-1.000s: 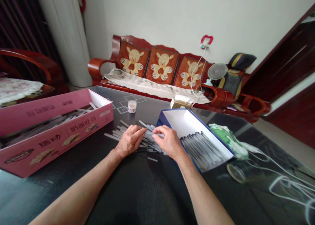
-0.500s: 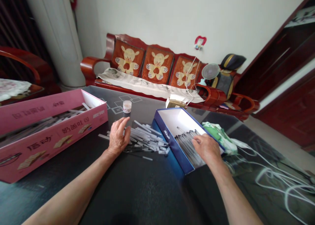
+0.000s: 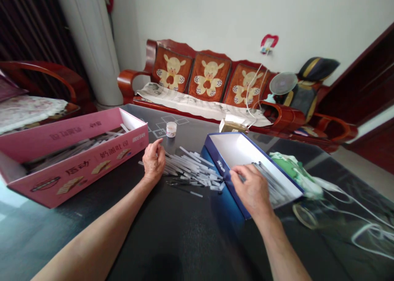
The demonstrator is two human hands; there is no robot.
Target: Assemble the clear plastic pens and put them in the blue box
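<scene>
My left hand (image 3: 154,160) rests at the left end of a pile of whitish translucent plastic sticks (image 3: 191,164). Its fingers are loosely bent, with the thumb a little apart, and no object shows in them. Over the near left wall of a blue box (image 3: 223,176) hovers my right hand (image 3: 250,186), thumb and forefinger pinched together. Whatever they hold, if anything, is too small to make out. Grey pen-like sticks (image 3: 272,182) lie side by side inside that box, partly hidden by this hand. A few thin dark pieces (image 3: 181,183) lie at the pile's near edge.
At left stands a long pink box (image 3: 101,162) holding more sticks. A small white tub (image 3: 171,129) is beyond the pile. A green-and-white bag (image 3: 292,172), white cables (image 3: 369,236) and a round clear container (image 3: 304,215) lie at right. A small carton (image 3: 232,126) stands behind the blue box.
My right hand has moved left from above the sticks in the blue box to its left wall. My left hand's fingers have bent more. The view has swung left.
</scene>
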